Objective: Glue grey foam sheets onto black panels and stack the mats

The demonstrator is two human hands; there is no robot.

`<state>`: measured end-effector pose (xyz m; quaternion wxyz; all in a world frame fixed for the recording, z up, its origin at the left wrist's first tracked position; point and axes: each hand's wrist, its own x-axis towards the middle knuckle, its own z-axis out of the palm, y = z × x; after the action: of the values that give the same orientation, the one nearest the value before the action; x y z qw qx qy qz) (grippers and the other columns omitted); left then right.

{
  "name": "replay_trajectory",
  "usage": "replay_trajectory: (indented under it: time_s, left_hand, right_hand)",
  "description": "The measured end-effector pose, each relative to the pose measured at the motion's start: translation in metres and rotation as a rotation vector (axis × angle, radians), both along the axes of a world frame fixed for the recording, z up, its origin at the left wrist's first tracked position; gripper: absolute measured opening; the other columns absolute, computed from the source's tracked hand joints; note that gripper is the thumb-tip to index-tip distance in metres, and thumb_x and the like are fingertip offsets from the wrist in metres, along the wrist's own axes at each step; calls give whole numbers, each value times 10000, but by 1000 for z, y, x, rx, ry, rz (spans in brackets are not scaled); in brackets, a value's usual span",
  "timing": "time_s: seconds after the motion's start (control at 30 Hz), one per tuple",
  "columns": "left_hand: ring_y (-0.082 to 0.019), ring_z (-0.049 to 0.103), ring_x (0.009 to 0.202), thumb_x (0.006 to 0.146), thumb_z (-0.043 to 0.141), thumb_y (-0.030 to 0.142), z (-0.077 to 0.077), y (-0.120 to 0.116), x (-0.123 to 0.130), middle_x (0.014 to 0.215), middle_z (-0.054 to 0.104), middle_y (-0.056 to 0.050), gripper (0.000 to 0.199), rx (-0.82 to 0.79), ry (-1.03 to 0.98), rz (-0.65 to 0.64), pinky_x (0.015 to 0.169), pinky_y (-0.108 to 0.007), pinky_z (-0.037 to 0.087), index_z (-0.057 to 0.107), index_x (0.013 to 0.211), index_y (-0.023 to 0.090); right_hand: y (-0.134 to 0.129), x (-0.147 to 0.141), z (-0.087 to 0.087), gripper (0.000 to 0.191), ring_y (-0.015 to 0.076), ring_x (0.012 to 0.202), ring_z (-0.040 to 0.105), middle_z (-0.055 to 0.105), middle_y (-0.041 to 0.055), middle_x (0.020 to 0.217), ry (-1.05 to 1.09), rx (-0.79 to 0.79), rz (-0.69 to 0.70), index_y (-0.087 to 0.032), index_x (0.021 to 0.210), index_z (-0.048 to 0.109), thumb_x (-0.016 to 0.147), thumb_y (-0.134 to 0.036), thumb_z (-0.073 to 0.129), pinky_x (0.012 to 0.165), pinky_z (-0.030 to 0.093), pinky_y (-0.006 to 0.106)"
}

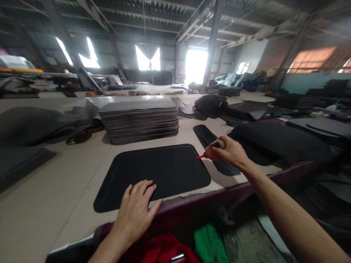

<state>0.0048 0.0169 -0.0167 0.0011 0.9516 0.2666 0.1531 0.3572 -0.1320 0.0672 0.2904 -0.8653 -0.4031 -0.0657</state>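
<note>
A black rounded-corner sheet lies flat on the pale table, with a thin light line running just inside its edge. My left hand rests on its near edge, fingers stretched out and slightly spread. In my right hand is a squeeze bottle with a thin red nozzle, tilted so that the tip points left at the sheet's right edge. Whether the tip touches the sheet I cannot tell. Dark strips lie beside the sheet, partly behind my right hand.
Behind the sheet stands a tall stack of grey-black sheets. Dark material is piled to the right, and more grey material lies at the left. Purple cloth covers the table's front edge. Below it is a green cloth item.
</note>
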Motion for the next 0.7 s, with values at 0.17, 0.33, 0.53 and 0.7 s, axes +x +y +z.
replay_trajectory:
  time_s: [0.17, 0.33, 0.53, 0.7]
  left_hand:
    - [-307, 503, 1305, 946, 506, 450, 1, 1, 0, 1370, 588, -89, 394, 6, -5, -9, 1116, -615, 362, 622, 1255, 234]
    - [-311, 512, 1291, 948, 506, 449, 0, 1, 0, 1364, 589, -95, 397, 15, -3, -13, 1110, -614, 366, 624, 1255, 226]
    - [-309, 501, 1301, 952, 508, 440, -1, 1, 0, 1369, 585, -87, 378, 29, -2, -24, 1107, -612, 368, 621, 1247, 231]
    - [-312, 506, 1292, 952, 506, 444, -1, 2, 0, 1361, 591, -91, 382, 31, -3, -27, 1098, -611, 373, 619, 1246, 227]
  right_hand:
    - [-32, -11, -3, 276, 207, 749, 614, 658, 0, 845, 1, -4, 26, -264, 996, 595, 797, -445, 653, 602, 392, 288]
    - [-55, -25, 3, 255, 214, 759, 612, 652, -1, 841, 81, 7, 89, -268, 952, 595, 781, -451, 644, 622, 428, 299]
    - [-62, -29, 1, 313, 230, 780, 622, 665, 17, 878, 89, 35, 55, -267, 994, 607, 763, -474, 646, 641, 457, 316]
    - [-32, -16, -11, 334, 220, 808, 627, 660, 11, 906, -13, 68, -12, -262, 1047, 601, 780, -458, 639, 664, 433, 310]
